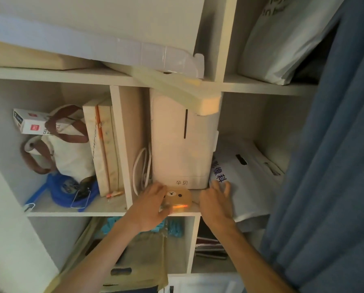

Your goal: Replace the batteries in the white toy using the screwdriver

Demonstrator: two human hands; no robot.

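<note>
- Shelf (71,214) was shown crowded; no white toy could be identified.
- Bear case (180,196), orange item (180,206) alongside, was gripped by left hand (150,206); right hand (216,203) was spread wide.
- Either could be knocked off the edge.

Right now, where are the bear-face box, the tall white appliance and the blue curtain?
bear-face box (175,196), head view, on the bear's face.
tall white appliance (172,149), head view, on its front panel.
blue curtain (335,144), head view, on a middle fold.
</note>
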